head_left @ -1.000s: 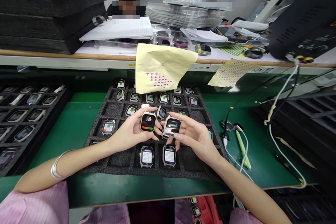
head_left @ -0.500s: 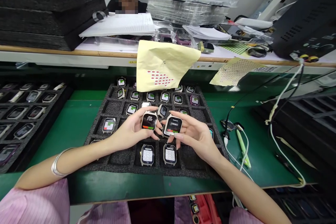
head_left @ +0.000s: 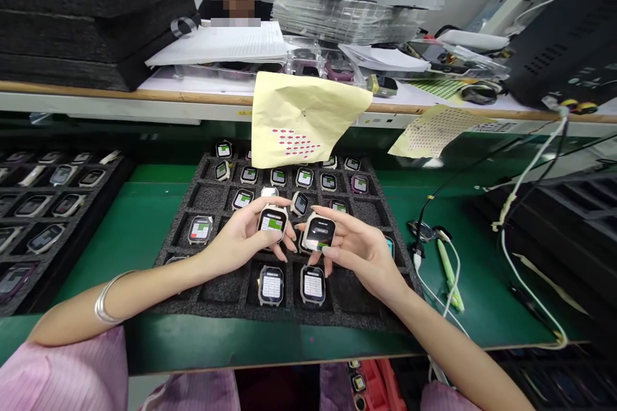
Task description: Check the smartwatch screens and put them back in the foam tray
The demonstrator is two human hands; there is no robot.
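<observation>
Closed around a strapless smartwatch (head_left: 272,218), my left hand (head_left: 241,231) has its thumb at the lower part of the screen, which shows a green and white grid. My right hand (head_left: 361,245) grips another smartwatch (head_left: 319,232) with a mostly dark screen, thumb at its lower right corner. Both watches are held side by side over a black foam tray (head_left: 222,291). Several watch bodies lie in the tray's pockets, among them a watch with a white grid (head_left: 271,285) and a similar one (head_left: 313,284) nearest me. My hands cover part of the middle rows.
A second foam tray (head_left: 103,205) of watches lies at the left. Yellow paper (head_left: 308,119) hangs from the shelf edge over the tray's far side. Cables (head_left: 501,250) and a green pen-like tool (head_left: 448,276) lie at the right. Two people sit beyond the shelf.
The left watch's screen has switched from dark text with a red and green bar to a green and white grid. The right screen's red patch is gone. Both hands keep their hold.
</observation>
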